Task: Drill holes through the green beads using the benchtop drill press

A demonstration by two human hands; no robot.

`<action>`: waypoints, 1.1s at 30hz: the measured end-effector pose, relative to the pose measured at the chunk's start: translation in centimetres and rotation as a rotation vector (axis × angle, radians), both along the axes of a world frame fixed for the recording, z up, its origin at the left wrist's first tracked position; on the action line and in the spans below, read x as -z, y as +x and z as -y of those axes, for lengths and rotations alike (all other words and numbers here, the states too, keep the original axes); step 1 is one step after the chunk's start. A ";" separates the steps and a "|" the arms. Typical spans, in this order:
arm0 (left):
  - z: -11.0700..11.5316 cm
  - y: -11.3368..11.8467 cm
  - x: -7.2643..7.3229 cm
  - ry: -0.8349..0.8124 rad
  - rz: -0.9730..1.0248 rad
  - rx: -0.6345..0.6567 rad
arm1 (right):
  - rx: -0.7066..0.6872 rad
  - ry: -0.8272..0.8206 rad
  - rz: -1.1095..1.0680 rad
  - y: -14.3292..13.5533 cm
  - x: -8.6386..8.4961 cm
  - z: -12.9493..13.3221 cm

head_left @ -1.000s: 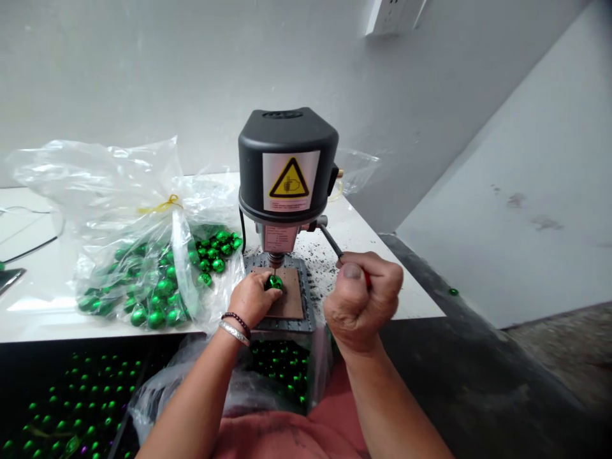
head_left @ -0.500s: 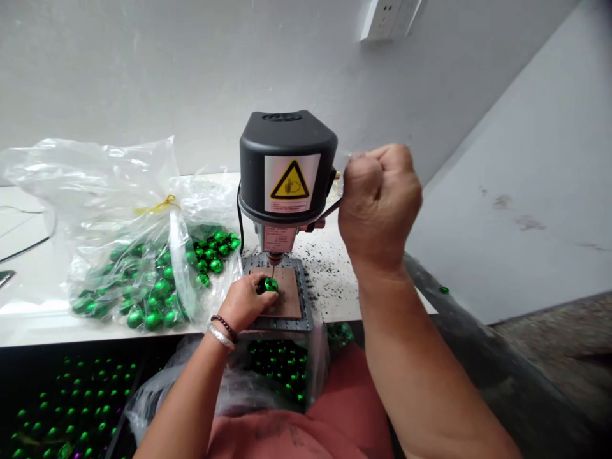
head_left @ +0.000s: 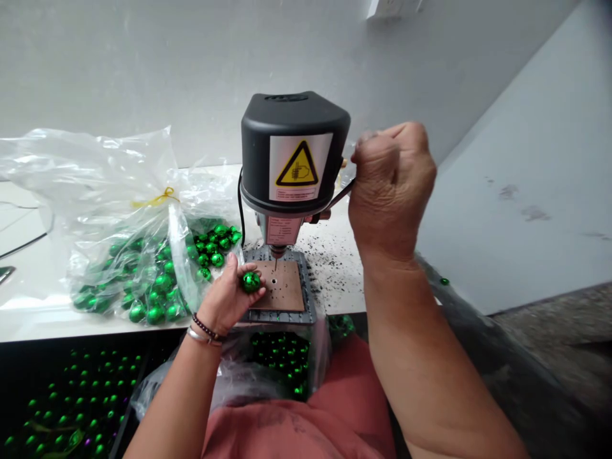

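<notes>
A shiny green ball (head_left: 250, 282) rests against the fingers of my left hand (head_left: 227, 294), which is turned palm up with the thumb apart from the ball. This hand is at the left edge of a brown board (head_left: 287, 294) with a small hole in it. Above the board is the thin bit (head_left: 276, 263) of a black drill press (head_left: 292, 121); ball and bit are apart. My right hand (head_left: 394, 185) is a fist round the feed lever (head_left: 342, 194) at the machine's right side, its grip end hidden by the fingers.
A clear plastic bag (head_left: 119, 185), tied with yellow string, holds green balls on the white table (head_left: 52, 328). Loose green balls (head_left: 217, 245) lie beside it. Dark shavings (head_left: 329, 268) litter the tabletop. Below the table edge, more green balls (head_left: 282, 357) fill an open bag.
My left hand has drawn the green ball leftward from under the bit and turned palm up, uncovering the hole in the board. My right hand still grips the lever. The view has shifted slightly.
</notes>
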State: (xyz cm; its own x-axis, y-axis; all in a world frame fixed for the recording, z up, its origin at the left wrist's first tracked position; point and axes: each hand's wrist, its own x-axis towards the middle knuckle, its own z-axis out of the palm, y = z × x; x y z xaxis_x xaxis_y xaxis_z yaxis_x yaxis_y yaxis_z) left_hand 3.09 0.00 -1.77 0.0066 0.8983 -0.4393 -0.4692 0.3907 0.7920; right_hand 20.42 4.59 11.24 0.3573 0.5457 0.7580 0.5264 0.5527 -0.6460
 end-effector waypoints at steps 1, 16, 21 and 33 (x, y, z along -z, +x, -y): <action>0.0 0.0 -0.1 -0.017 0.056 -0.010 | -0.004 0.009 0.001 0.0 0.0 0.0; -0.5 0.5 2.1 0.273 -0.661 0.154 | -0.068 -0.024 -0.013 0.2 -0.5 -1.6; -1.0 1.0 2.0 0.326 -1.050 0.193 | -0.029 -0.137 -0.012 0.1 -1.3 -3.2; -1.5 1.6 2.4 0.541 -1.336 0.315 | -0.121 -0.057 -0.072 0.2 -0.8 -3.3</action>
State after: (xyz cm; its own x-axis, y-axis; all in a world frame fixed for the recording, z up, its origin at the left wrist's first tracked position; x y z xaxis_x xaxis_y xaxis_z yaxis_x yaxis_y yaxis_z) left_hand 4.69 1.51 -4.13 0.0973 0.9898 0.1039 0.7562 -0.1414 0.6389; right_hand 20.62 7.91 12.04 0.3382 0.6294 0.6997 0.4093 0.5711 -0.7116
